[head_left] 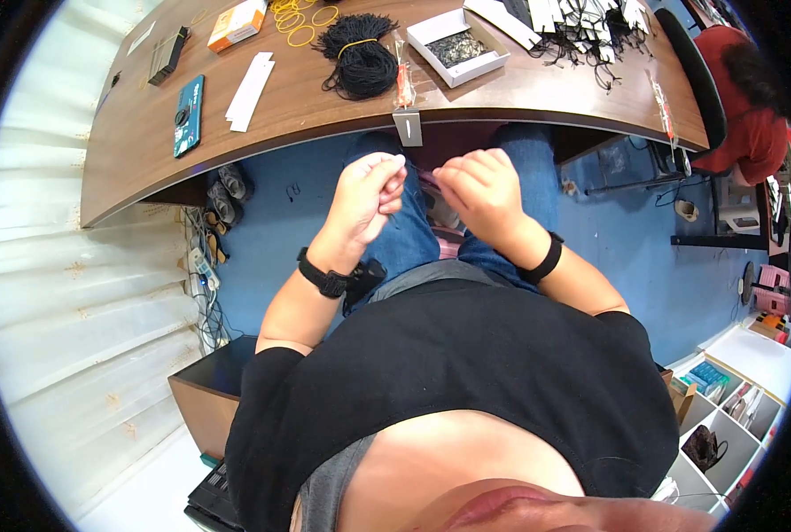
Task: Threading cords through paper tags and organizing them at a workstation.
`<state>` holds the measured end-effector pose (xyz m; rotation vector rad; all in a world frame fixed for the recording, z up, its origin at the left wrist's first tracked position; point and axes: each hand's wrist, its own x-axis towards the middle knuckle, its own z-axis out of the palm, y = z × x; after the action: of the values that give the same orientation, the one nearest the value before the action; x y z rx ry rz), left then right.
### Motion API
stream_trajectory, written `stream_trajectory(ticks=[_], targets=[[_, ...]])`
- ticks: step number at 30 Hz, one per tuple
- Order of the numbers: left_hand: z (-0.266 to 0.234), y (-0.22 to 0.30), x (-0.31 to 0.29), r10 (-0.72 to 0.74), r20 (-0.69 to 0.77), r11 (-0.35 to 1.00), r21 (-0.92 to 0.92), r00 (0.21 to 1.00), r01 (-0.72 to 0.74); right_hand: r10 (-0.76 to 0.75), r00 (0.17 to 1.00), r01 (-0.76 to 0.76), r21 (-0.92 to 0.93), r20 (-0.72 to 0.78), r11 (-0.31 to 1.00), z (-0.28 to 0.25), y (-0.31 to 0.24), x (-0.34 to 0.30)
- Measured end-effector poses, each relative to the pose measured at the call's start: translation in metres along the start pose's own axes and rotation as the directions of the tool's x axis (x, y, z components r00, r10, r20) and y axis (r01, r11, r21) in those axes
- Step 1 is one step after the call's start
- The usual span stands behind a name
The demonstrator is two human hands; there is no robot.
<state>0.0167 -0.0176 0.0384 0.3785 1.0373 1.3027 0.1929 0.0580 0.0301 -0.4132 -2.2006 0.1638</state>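
Observation:
Above my lap, just in front of the table edge, my left hand point(373, 197) is closed, its thumb pressed to the curled fingers. Level with it, a short gap to the right, my right hand point(484, 193) is closed too, fingertips pointing toward the left one. Whatever sits in either pinch is too small to make out. A white-grey card tag point(408, 129) hangs over the table's front edge between and beyond the hands. Behind that tag on the tabletop lies a bundle of black cords point(360, 66) tied with a yellow band. An open white box point(457, 73) holds small dark and metallic pieces.
On the brown table point(324, 111) are a teal phone-like object point(189, 117), white card strips point(250, 91), yellow rubber bands point(300, 35), an orange-white box point(236, 24) and a pile of corded white tags point(590, 31). A person in red point(736, 106) sits at the right.

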Motion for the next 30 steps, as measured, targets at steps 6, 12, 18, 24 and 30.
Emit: stream_trajectory(ticks=[6,12,18,24,30], targets=[[0.001,-0.010,0.005,-0.069,0.071,0.994,-0.082,0.995,0.075,-0.009,0.999,0.011,0.055,-0.037,0.998,0.013,-0.002,-0.004],[0.002,-0.025,0.007,0.399,0.170,0.680,0.605,0.901,-0.416,0.029,0.999,-0.031,0.090,0.021,0.995,0.007,0.011,0.010],[0.008,-0.024,0.000,0.264,0.152,0.799,0.518,0.953,-0.304,0.119,0.968,-0.184,0.301,0.221,0.936,0.004,0.017,0.009],[0.000,-0.025,-0.003,0.174,0.164,0.800,0.552,0.971,-0.237,0.051,0.960,-0.160,0.390,0.276,0.907,0.001,0.010,0.006],[0.011,-0.029,-0.016,0.422,0.223,0.477,0.769,0.879,-0.425,0.239,0.830,-0.512,0.516,0.504,0.687,-0.008,0.001,0.003]])
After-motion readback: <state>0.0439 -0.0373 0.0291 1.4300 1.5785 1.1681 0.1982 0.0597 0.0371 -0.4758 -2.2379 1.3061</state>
